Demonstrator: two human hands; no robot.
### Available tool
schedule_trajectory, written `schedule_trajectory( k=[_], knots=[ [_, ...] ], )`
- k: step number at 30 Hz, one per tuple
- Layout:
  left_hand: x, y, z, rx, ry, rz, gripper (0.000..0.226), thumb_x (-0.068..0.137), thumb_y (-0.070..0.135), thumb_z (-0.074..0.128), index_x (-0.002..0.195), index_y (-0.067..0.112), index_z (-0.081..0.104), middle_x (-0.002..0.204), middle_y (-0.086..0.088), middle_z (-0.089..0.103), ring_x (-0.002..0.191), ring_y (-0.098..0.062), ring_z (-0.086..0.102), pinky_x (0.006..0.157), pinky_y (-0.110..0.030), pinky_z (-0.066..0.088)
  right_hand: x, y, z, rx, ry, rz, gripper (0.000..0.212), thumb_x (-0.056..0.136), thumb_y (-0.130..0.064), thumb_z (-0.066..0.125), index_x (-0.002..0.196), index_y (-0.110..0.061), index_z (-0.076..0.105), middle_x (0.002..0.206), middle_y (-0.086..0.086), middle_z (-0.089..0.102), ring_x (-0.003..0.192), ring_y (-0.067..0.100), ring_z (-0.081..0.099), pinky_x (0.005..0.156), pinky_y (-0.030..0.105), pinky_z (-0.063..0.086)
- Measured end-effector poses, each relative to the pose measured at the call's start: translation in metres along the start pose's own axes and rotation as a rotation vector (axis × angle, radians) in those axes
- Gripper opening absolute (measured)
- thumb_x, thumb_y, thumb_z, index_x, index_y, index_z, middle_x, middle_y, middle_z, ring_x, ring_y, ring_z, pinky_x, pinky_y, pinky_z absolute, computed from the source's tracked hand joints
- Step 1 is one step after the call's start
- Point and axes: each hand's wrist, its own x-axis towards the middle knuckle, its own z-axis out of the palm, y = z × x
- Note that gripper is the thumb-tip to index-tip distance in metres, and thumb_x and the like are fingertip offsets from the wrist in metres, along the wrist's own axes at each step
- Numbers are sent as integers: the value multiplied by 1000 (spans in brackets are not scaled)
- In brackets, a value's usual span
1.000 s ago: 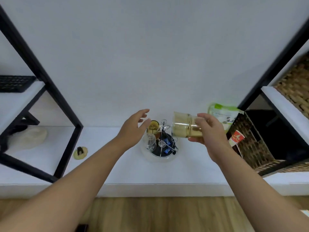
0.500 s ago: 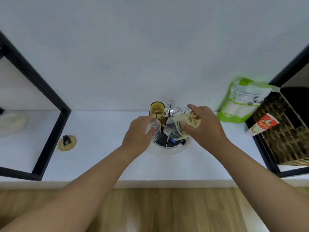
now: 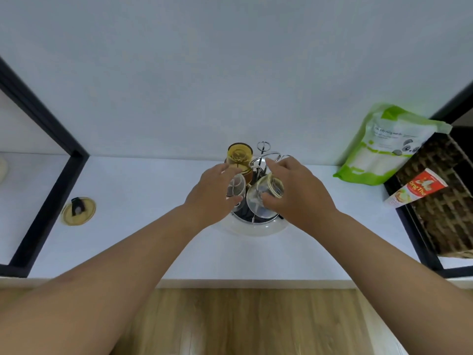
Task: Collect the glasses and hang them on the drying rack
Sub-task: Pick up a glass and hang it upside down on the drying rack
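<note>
Head view: right hand (image 3: 297,193) clamped round a clear jar-like glass (image 3: 265,198), mouth tipped down and toward the camera, long axis slanted over the wire drying rack (image 3: 263,160) directly beneath. Left hand (image 3: 213,194) curled on a small clear glass (image 3: 236,192) just beside, steadying. Amber glass (image 3: 239,157) already hung behind. Smooth, slippery glass; thin chrome prongs; white round tray (image 3: 256,229).

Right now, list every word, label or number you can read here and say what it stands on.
"ong Tho": partly hidden red lettering on the red and white tube leaning on the dark woven wicker basket.
Grey print lines on the green and white plastic pouch with a panda picture: too small and blurred to read.
No other text is visible.
</note>
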Motion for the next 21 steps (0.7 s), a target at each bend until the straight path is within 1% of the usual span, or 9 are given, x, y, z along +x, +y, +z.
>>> schedule_trajectory(
  k=[3,10,13,16,21],
  knots=[
    [0,-5,3,22,-13,9,65,91,36,74,149,32,46,158,2,39,143,-25,38,110,-46,43,2,1,9,-16,-14,-23,71,89,-38,70,154,-23,46,127,-4,55,111,19,55,75,30,44],
    [-1,-8,4,12,28,47,61,91,32,75,147,29,50,154,2,44,137,-24,43,106,-42,46,4,1,25,-101,-67,-57,72,89,-36,69,155,-20,45,125,1,57,109,25,56,76,33,50],
    [-1,-9,2,13,28,58,62,91,32,75,147,29,50,154,2,44,138,-23,43,107,-41,45,6,0,31,-128,-83,-54,73,88,-37,69,154,-19,45,127,3,57,110,27,56,80,38,56],
    [-1,-10,2,17,35,67,62,91,33,75,147,29,50,155,3,44,138,-22,42,106,-38,44,9,-1,38,-147,-96,-47,73,86,-37,68,153,-20,46,127,4,57,109,28,57,81,41,57],
    [-1,-13,5,19,45,74,61,91,33,75,147,31,50,155,3,43,138,-22,42,105,-37,43,12,-1,46,-178,-124,-48,72,86,-38,69,153,-21,46,125,3,57,110,28,57,79,37,54]
  ],
)
